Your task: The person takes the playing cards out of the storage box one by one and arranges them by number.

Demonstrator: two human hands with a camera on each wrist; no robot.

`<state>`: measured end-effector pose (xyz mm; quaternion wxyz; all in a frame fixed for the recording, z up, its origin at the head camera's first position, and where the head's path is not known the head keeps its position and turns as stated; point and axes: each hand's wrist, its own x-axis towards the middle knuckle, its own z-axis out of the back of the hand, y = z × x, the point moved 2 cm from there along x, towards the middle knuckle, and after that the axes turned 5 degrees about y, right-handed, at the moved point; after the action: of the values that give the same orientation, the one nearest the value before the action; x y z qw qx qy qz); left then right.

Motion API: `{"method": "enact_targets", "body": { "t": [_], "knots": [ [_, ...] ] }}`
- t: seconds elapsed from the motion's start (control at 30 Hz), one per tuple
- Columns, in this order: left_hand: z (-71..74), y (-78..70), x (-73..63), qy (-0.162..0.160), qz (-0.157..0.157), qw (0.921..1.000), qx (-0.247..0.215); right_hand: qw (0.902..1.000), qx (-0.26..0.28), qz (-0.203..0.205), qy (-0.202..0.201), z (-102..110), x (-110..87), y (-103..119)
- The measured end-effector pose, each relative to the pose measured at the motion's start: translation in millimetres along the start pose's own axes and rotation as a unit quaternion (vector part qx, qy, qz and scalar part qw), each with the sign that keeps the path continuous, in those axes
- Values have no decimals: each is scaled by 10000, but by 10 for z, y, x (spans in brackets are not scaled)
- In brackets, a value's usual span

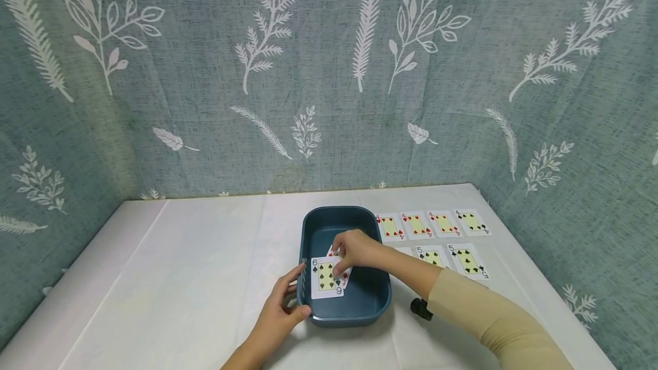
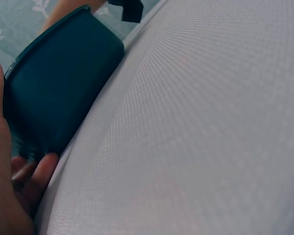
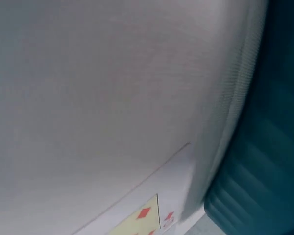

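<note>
A dark blue rectangular tub (image 1: 344, 322) stands on the white-covered table. My left hand (image 1: 275, 307) holds its near left side, thumb at the rim and fingers along the outer wall; the left wrist view shows fingertips (image 2: 45, 171) low against that wall. Over the tub's inside, my right hand (image 1: 360, 249) pinches a six of spades (image 1: 324, 292) at its right side, face up. Behind that card, partly covered by it and by the hand, a red-suited card (image 1: 348, 276) shows. The right hand itself is out of the right wrist view.
Right of the tub, several fours lie face up in a row, among them a black four (image 1: 472, 222). Nearer is a row of fives, with a five of clubs (image 1: 468, 261) at its right end; my right forearm hides part of it. A black device (image 1: 421, 309) shows below that forearm.
</note>
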<state>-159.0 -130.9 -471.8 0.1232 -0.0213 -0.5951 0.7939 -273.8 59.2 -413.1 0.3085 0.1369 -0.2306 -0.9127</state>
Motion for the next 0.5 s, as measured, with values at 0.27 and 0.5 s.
{"method": "enact_targets", "body": {
  "t": [0.27,0.5],
  "knots": [
    [-6,-9,-17,-6,48,10000,5,9998,-195,8,109,-92,31,-11],
    [-6,-12,-2,14,23,10000,51,9998,-26,-200,57,-94,51,-38]
  ]
}}
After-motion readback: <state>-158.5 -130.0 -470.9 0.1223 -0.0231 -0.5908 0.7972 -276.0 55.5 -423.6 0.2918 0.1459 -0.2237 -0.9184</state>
